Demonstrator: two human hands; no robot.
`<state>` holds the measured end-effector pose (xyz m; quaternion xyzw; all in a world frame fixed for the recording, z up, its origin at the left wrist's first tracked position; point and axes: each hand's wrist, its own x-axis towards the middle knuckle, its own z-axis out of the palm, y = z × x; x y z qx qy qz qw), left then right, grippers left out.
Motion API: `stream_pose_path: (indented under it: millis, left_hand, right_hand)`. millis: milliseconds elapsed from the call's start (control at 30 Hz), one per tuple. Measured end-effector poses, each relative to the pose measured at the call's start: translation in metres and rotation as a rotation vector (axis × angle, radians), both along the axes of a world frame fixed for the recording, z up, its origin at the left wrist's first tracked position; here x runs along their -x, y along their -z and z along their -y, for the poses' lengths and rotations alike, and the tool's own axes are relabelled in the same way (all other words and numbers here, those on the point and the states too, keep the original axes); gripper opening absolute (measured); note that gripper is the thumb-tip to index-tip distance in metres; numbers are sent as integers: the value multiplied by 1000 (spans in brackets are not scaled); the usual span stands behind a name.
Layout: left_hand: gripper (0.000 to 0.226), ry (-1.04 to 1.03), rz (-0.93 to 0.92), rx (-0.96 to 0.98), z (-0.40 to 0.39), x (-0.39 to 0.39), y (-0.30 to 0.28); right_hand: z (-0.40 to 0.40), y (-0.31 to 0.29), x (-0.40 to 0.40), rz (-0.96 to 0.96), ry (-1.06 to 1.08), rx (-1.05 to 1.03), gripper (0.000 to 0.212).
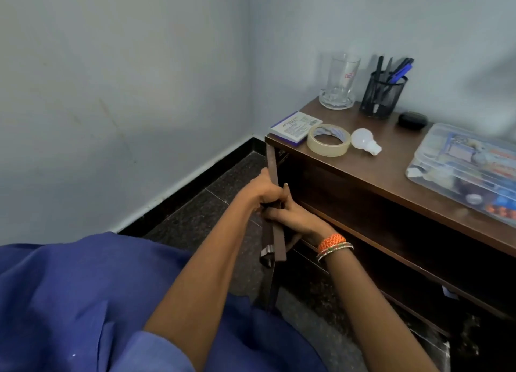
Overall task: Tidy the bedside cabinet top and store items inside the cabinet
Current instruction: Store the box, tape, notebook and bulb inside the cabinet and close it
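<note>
We grip the open cabinet door (272,204) edge-on with left hand (266,191) and right hand (290,218), fingers curled round it, its long axis running upright.

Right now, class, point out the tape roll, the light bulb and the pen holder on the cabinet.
tape roll (328,148), head view, on its front outer wall.
light bulb (360,138), head view, on the white globe.
pen holder (382,98), head view, on its black mesh side.

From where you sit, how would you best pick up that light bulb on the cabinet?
Probably from above, fingers round the wide globe of the white light bulb. It lies on its side, narrow base pointing right, with the tape roll close on its left, so a sideways approach looks cramped.
</note>
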<state>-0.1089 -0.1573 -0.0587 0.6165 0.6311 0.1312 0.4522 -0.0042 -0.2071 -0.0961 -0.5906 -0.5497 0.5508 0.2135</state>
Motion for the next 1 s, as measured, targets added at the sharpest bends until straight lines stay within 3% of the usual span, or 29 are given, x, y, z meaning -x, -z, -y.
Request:
stream_pose_path:
  millis: [100,200,433,533,667,833,900,1000]
  left_hand:
    - [65,86,-22,31,-6,20,-6]
    - [57,160,-35,56,-13,40,-13]
    - [71,249,-41,111,-33,69,-16]
    - [85,245,-77,70,-39,75,-17]
    - [73,180,-192,-81,-43,77,-17]
    - [63,208,-281,-171,-48,76,-16]
    - [57,218,-294,-233,-48,70,-19]
    - [52,237,-252,-328,-48,48,-27]
  right_hand:
    - [-12,6,18,-152,63,98,111]
    - [-24,2,44,-194,128,109,114]
    - [-41,2,89,-201,285,112,121]
    - [-50,5,101,-160,333,81,119]
    - [-59,13,112,-111,357,20,122]
    - [-71,15,109,-76,222,51,134]
    - [-67,13,95,-205,164,61,125]
    - [-53,1,55,-362,196,40,80]
